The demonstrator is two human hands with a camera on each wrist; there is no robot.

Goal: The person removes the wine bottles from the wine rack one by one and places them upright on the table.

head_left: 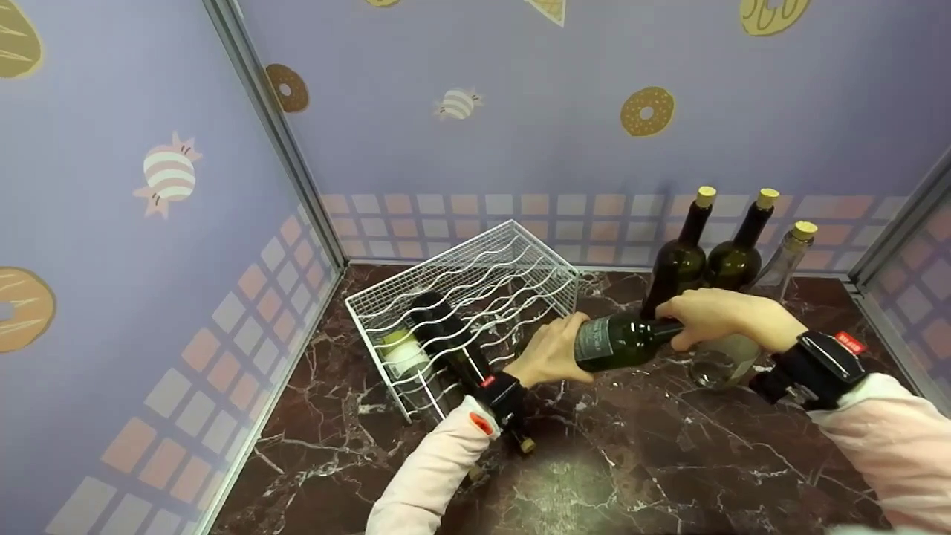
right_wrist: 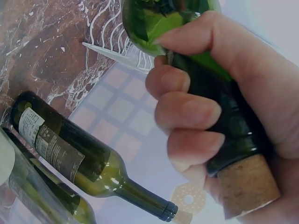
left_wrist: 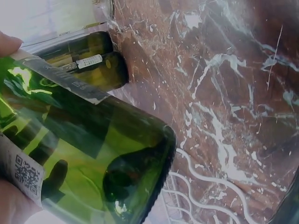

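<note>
A green wine bottle [head_left: 620,342] is held tilted nearly level above the table, between both hands. My right hand [head_left: 717,316] grips its neck, and the cork [right_wrist: 247,184] pokes out below the curled fingers in the right wrist view. Around the labelled body my left hand [head_left: 553,349] holds on near the base end; only fingertips show at the edge of the left wrist view. Just left of that hand stands a white wire rack [head_left: 546,267] with wavy bars. Inside lie a dark bottle [head_left: 438,316] and a pale-labelled bottle [head_left: 405,353], partly hidden by the left arm.
Two dark green corked bottles [head_left: 677,260] [head_left: 734,264] and a clear corked bottle [head_left: 776,267] stand upright at the back right, the clear one partly behind the right hand. Purple patterned walls [head_left: 475,156] enclose the dark marbled table [head_left: 631,461].
</note>
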